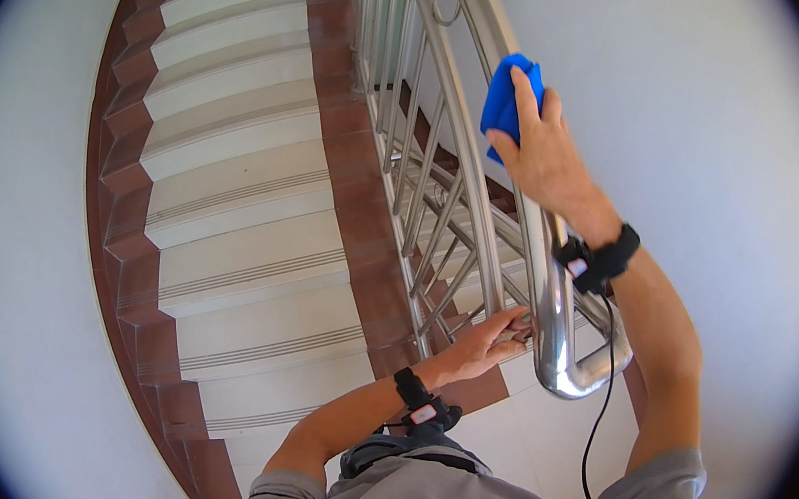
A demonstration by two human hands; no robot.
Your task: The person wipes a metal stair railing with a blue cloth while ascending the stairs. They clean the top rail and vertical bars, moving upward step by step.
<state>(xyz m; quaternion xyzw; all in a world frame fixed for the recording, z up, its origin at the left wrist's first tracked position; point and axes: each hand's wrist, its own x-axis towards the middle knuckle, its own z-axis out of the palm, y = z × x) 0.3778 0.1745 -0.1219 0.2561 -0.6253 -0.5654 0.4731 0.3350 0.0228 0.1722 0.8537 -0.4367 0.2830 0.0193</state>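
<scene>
My right hand [545,147] holds a folded blue cloth [503,104] against the upper metal handrail [494,20] of a stair railing. Its thumb and fingers are spread over the cloth. Lower down, my left hand [482,344] is at the end of the railing, by the lower rail [471,138], with its fingers curled near the metal; their tips are partly hidden, so their grip cannot be told. The handrail ends in a shiny rounded bend [565,373] to the right of my left hand. Both wrists wear black straps with small devices.
Pale stair treads [254,204] with reddish-brown borders lie left of the railing. Metal balusters [415,100] stand beneath the rails, and another flight shows through them. A white wall [687,136] is at the right, another at the left. A black cable [599,427] hangs from my right wrist.
</scene>
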